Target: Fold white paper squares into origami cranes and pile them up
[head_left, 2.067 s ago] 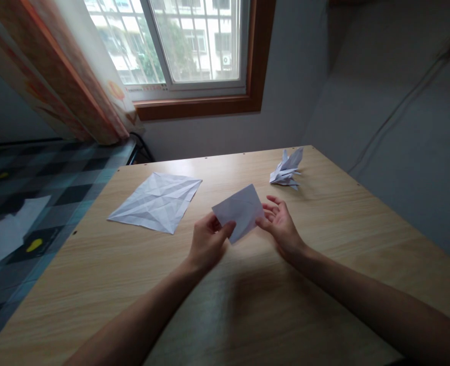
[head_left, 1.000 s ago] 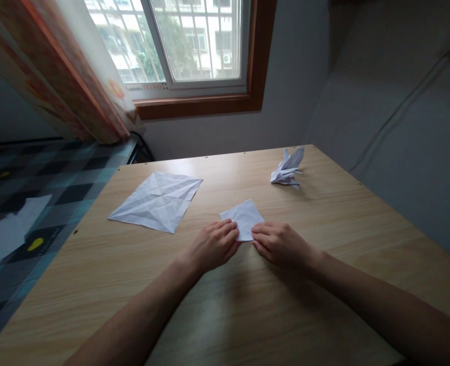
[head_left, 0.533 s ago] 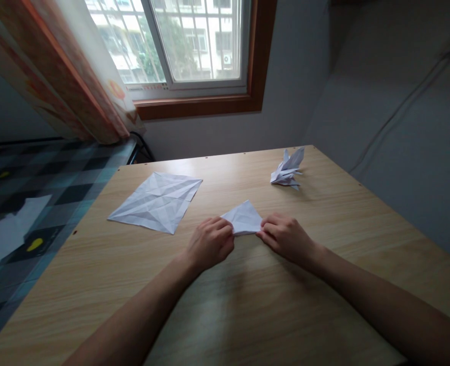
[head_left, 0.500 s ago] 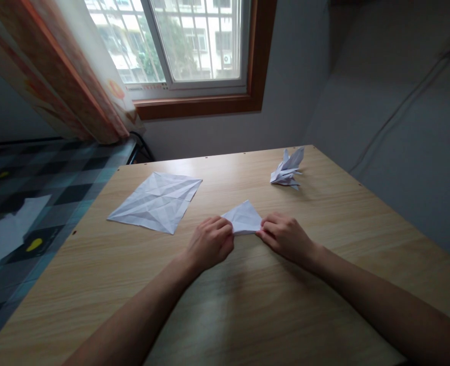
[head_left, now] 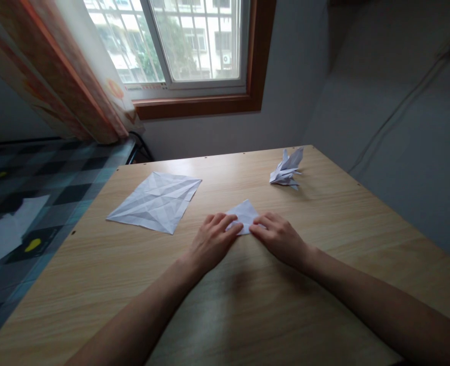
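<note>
A small folded sheet of white paper (head_left: 244,209) lies on the wooden table between my hands, its top corner pointing away from me. My left hand (head_left: 214,238) grips its left side, with the thumb and fingers over the near part. On the opposite side my right hand (head_left: 280,236) holds the paper, fingers bent and thumb near the lower edge. Both side corners are partly hidden under my fingers. Left of my hands, a larger creased white paper (head_left: 156,201) is spread flat. A folded paper figure (head_left: 286,170) with pointed flaps sits farther back on the right.
The wooden table (head_left: 171,325) reaches toward the wall below a window (head_left: 202,40). On the left, a surface with a checked cover (head_left: 57,175) carries loose white paper (head_left: 9,236). A patterned curtain (head_left: 76,76) hangs beside the window.
My hands have come closer together, and their fingers now lie over the folded paper rather than at its side corners. Its near edge now comes to a point. The other papers stay put.
</note>
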The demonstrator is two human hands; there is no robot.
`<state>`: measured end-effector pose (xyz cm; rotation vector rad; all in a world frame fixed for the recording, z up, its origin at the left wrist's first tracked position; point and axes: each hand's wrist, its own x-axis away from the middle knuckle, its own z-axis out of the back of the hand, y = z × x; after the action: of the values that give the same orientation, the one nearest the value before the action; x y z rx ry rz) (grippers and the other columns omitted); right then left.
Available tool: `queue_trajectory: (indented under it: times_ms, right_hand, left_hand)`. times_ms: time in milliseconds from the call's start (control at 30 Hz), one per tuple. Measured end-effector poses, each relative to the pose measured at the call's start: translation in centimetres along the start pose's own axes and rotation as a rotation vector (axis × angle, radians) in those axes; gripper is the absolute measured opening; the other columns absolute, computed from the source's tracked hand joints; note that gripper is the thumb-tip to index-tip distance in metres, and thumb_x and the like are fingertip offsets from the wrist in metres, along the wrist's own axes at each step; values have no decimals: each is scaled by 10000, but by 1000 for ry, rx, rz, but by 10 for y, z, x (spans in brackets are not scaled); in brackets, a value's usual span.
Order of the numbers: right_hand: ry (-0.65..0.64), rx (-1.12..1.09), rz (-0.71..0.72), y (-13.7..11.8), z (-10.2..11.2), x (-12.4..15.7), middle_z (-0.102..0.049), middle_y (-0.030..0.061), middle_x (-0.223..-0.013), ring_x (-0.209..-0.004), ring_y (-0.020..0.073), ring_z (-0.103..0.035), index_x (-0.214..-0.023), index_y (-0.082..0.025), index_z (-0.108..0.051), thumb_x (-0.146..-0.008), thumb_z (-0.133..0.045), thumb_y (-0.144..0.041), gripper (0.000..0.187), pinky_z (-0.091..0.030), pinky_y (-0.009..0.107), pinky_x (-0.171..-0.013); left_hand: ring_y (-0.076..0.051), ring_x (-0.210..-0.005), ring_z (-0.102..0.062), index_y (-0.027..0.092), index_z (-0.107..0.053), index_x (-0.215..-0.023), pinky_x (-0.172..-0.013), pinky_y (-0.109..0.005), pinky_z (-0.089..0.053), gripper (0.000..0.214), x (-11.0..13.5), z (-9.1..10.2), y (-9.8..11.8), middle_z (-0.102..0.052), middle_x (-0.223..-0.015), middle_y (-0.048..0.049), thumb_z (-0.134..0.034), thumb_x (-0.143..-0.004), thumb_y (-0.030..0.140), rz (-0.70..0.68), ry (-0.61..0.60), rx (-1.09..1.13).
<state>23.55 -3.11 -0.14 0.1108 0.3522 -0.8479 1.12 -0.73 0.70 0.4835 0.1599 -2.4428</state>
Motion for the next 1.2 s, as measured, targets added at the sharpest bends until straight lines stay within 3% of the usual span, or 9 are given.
queue_trajectory:
  times_ms: [67, 133, 333, 500, 800, 1000, 1133, 1200]
  right_hand:
    - [-66, 42, 120, -4, 3, 1, -691, 95, -935, -870, 221, -593, -975, -141, -679, -939, -515, -110, 171, -461, 324, -784]
    - [-119, 74, 135, -8, 6, 2, -693, 107, -914, -836, 226, -607, -968, -115, -684, -932, -507, -92, 181, -469, 319, -733]
    - [-231, 130, -39, -19, 17, 4, -691, 151, -842, -709, 232, -626, -859, -104, -688, -842, -507, 12, 215, -435, 316, -592]
    - [-305, 223, -131, -22, 27, 2, -678, 162, -744, -683, 253, -624, -744, -115, -680, -784, -545, 22, 197, -395, 329, -562]
    - [-257, 216, 122, -26, 27, 5, -664, 120, -750, -675, 225, -578, -743, -117, -672, -832, -555, -38, 166, -374, 343, -592]
    - [-178, 2, 275, -39, 18, 6, -658, 88, -891, -804, 210, -547, -1000, -131, -658, -917, -552, -152, 136, -415, 339, -710]
    - [-113, -163, 336, -27, 8, 8, -649, 94, -1060, -916, 212, -534, -1157, -183, -624, -906, -564, -200, 258, -423, 359, -827]
    - [-112, -229, 306, -14, 8, 9, -618, 103, -1159, -1015, 248, -519, -1233, -207, -594, -799, -646, -215, 437, -409, 405, -900]
  left_hand:
    - [-200, -973, -597, 217, -663, -1051, -847, -360, -447, 227, 0, 1, 0, -687, -1082, -68, -447, -982, 235, -116, -54, 28]
    - [-194, -961, -615, 195, -667, -1031, -839, -348, -456, 238, 0, 2, 1, -702, -1037, -71, -435, -985, 219, -160, -98, 41]
    - [-221, -1021, -635, 159, -642, -1064, -861, -370, -474, 227, 3, 4, 3, -694, -1126, -96, -468, -920, 163, -157, -119, 25]
    - [-237, -1081, -622, 143, -637, -1087, -905, -386, -459, 254, 5, 3, 5, -680, -1161, -105, -449, -941, 235, -136, -93, 24]
    - [-274, -1089, -550, 136, -629, -1103, -936, -430, -395, 345, 0, 14, 7, -650, -1124, -126, -425, -973, 383, 12, -170, -87]
    - [-275, -1159, -531, 148, -607, -1186, -975, -432, -377, 351, 1, 10, 4, -620, -1270, -120, -453, -957, 365, 54, -177, -16]
    - [-293, -1228, -511, 153, -587, -1246, -1013, -446, -364, 405, 3, 8, 2, -585, -1353, -116, -518, -917, 379, 85, -196, 36]
    - [-305, -1251, -500, 155, -582, -1260, -1028, -463, -357, 428, 3, 8, 1, -575, -1372, -116, -519, -913, 398, 100, -208, 55]
